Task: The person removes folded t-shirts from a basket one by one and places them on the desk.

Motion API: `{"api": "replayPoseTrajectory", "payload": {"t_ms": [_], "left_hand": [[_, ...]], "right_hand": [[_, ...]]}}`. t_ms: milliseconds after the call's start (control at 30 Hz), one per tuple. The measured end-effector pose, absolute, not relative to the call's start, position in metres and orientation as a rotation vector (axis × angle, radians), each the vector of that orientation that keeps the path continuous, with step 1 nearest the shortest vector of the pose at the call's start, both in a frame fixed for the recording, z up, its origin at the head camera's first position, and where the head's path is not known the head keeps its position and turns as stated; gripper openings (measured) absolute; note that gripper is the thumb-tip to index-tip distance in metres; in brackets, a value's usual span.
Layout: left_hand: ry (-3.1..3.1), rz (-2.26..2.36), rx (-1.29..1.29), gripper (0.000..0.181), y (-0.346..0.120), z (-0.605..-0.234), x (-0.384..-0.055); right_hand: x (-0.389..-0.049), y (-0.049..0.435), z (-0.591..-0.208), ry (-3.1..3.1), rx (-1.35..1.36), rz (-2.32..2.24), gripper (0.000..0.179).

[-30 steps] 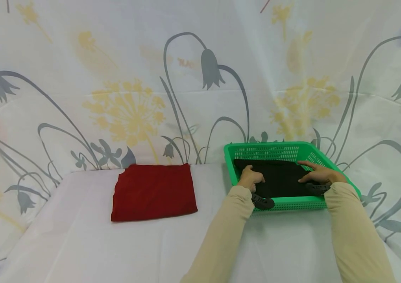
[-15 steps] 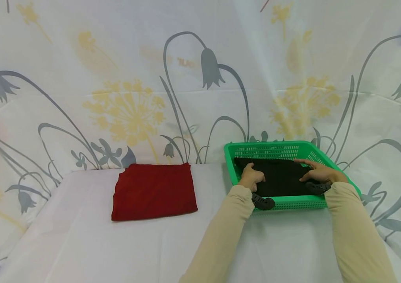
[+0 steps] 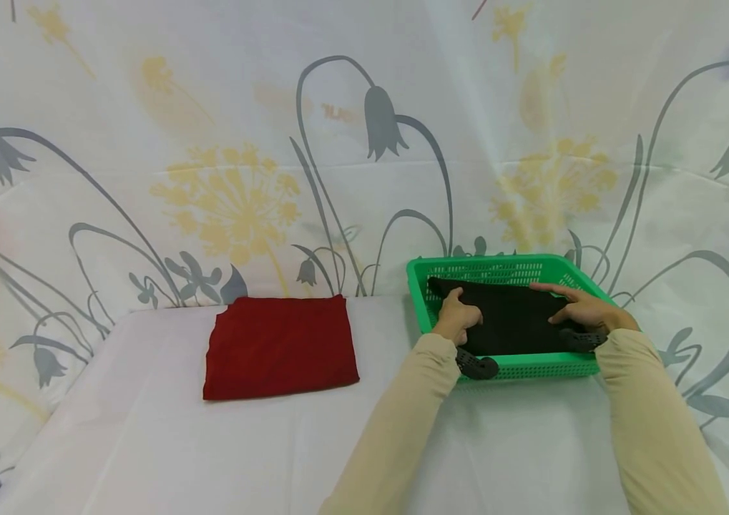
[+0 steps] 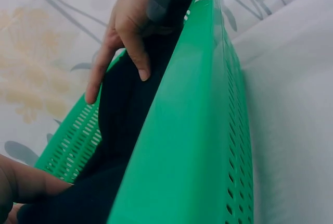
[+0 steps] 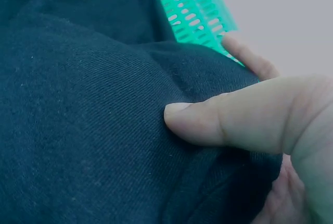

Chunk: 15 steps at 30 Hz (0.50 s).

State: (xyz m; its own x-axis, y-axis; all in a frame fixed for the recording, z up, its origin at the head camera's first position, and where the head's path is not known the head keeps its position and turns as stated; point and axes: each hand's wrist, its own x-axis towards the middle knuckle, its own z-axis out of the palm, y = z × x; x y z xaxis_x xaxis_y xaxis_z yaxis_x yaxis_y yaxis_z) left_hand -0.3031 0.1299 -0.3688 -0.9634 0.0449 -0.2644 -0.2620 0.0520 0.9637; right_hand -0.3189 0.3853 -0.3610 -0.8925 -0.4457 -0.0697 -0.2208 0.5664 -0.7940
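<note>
A folded black cloth (image 3: 511, 318) lies inside a green plastic basket (image 3: 534, 365) with slotted walls, at the right of the head view. My left hand (image 3: 457, 318) grips the cloth's left end, its thumb on top in the left wrist view. At the other end my right hand (image 3: 586, 310) holds the cloth, thumb (image 5: 208, 122) pressed on the upper face and the other fingers around the outer edge. Twill weave shows on the black cloth in the right wrist view. Most of the left fingers are hidden there behind the fabric.
A folded dark red cloth (image 3: 282, 350) lies flat on the white-covered table (image 3: 222, 458), left of the basket. Behind the table hangs a white curtain (image 3: 209, 107) printed with grey and yellow flowers.
The black cloth's back edge and left corner have risen slightly within the basket. My right hand has shifted a little upward and to the right with it. The red cloth stays put.
</note>
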Motion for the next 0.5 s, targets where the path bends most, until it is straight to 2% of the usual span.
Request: {"api": "replayPoseTrajectory", "payload": {"t_ms": [200, 500], "left_hand": [[2.083, 2.031, -0.188, 0.069, 0.1272, -0.3692, -0.3042], [2.052, 2.097, -0.121, 0.069, 0.1228, -0.3673, -0.3003]], "right_hand": [[-0.3167, 0.3878, -0.3608, 2.548, -0.529, -1.228, 0.067], [-0.3148, 0.3869, -0.3585, 2.604, -0.427, -1.189, 0.071]]}}
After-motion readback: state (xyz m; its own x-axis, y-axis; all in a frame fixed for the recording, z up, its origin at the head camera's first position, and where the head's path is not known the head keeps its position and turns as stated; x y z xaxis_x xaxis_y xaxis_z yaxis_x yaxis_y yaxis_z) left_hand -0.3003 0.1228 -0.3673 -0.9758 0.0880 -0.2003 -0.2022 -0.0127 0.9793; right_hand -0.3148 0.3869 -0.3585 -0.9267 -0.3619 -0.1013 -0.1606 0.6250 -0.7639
